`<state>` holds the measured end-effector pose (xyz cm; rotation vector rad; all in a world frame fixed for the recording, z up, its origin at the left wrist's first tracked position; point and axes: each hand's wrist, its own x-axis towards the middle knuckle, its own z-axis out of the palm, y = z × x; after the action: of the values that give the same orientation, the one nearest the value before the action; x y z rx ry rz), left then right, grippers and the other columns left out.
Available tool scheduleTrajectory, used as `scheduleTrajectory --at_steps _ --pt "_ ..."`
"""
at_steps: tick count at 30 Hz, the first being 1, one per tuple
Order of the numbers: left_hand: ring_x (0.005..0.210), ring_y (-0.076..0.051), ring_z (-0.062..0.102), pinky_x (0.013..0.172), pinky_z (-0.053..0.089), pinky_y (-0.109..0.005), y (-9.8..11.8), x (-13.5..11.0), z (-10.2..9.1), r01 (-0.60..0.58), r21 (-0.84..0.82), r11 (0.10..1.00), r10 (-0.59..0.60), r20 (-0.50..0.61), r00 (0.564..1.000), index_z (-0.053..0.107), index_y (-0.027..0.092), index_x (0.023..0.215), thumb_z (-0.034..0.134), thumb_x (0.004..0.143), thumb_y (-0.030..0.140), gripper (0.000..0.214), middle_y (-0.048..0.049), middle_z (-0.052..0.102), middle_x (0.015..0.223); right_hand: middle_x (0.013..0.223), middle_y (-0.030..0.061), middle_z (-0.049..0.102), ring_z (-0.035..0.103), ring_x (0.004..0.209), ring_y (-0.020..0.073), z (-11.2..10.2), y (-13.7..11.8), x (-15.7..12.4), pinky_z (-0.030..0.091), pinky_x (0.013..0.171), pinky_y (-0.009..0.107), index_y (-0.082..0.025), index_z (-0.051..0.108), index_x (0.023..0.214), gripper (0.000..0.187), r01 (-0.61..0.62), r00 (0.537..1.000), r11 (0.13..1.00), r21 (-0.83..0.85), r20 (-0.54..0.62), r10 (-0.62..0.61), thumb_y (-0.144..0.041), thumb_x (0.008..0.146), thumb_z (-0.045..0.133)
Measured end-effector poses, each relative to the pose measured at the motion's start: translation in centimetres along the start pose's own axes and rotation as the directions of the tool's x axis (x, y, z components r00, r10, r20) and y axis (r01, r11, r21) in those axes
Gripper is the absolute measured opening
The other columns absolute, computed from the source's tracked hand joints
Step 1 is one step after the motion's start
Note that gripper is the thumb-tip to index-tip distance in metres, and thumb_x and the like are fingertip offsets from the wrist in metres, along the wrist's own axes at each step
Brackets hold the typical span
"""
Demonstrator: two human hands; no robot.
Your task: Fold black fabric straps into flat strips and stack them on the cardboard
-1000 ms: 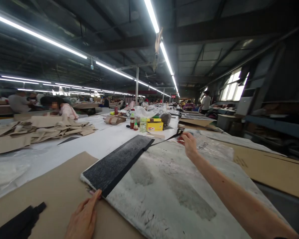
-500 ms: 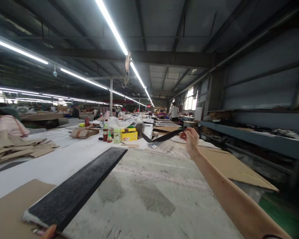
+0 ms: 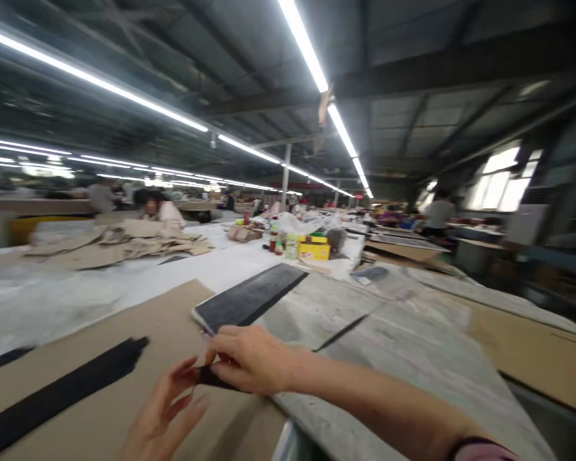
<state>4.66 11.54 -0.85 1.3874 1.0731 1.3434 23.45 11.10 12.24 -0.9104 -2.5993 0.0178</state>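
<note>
My right hand (image 3: 254,358) is closed on a narrow black strip (image 3: 218,379), near one end of it. Beyond my forearm, a thin black length (image 3: 343,333) lies across the grey stained board (image 3: 393,365); whether it is the same strip is hidden by my arm. My left hand (image 3: 166,410) is at the strip's near end, slightly blurred, its thumb and fingers apart. It cannot be told whether a fingertip touches the strip. Past my right hand, a wide dark panel (image 3: 252,294) lies along the board's left side.
Brown card (image 3: 173,333) lies under more black strips (image 3: 67,387) at left. Further back are a yellow box (image 3: 314,248), small bottles (image 3: 278,246) and a heap of tan pieces (image 3: 120,243). A person in a pale top (image 3: 168,211) is at the far left.
My right hand has come back from the board's far end to the near left, still with a black strip. My left hand has come further into view beside it. The view has turned left.
</note>
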Motion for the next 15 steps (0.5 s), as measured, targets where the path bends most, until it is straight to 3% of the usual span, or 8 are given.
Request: scheduleTrajectory --at_steps 2,5,12,15 --pt "0.105 -0.026 0.06 0.083 0.052 -0.035 2.1 -1.9 -0.8 0.04 -0.113 0.993 -0.051 -0.095 0.994 0.053 0.02 0.107 0.074 0.058 0.055 0.063 -0.0086 0.065 0.109 0.094 0.0007 0.059 0.058 0.081 0.0124 2.2 -1.7 1.8 0.04 0.07 0.021 -0.022 0.056 0.1 0.014 0.058 0.998 0.994 0.091 0.029 -0.061 -0.019 0.089 0.048" --pt "0.086 -0.022 0.065 0.075 0.052 -0.032 3.4 -4.3 -2.8 0.064 -0.186 0.98 -0.103 -0.212 0.972 0.053 0.018 0.102 0.076 0.057 0.052 0.061 -0.0067 0.069 0.09 0.096 0.0022 0.059 0.057 0.079 0.013 4.9 -3.8 3.8 0.04 0.07 0.022 -0.021 0.056 0.102 0.016 0.125 0.988 0.976 0.179 0.069 -0.14 -0.019 0.091 0.045" --pt "0.076 -0.021 0.066 0.074 0.051 -0.034 3.2 -10.1 -8.3 0.124 -0.195 0.973 -0.199 -0.438 0.877 0.055 0.016 0.096 0.076 0.06 0.044 0.05 -0.0056 0.07 0.08 0.096 0.0043 0.057 0.052 0.087 0.0177 9.8 -9.3 6.3 0.04 0.078 0.027 -0.023 0.056 0.107 0.021 0.307 0.943 0.923 0.232 0.058 -0.328 -0.018 0.088 0.047" --pt "0.075 -0.021 0.065 0.072 0.05 -0.033 3.0 -12.1 -10.3 0.161 -0.21 0.964 -0.248 -0.505 0.827 0.055 0.015 0.094 0.078 0.056 0.041 0.052 -0.0061 0.071 0.079 0.104 0.0043 0.057 0.05 0.095 0.0185 11.5 -11.4 6.8 0.038 0.086 0.03 -0.023 0.056 0.106 0.022 0.312 0.942 0.902 0.299 0.028 -0.335 -0.016 0.086 0.048"
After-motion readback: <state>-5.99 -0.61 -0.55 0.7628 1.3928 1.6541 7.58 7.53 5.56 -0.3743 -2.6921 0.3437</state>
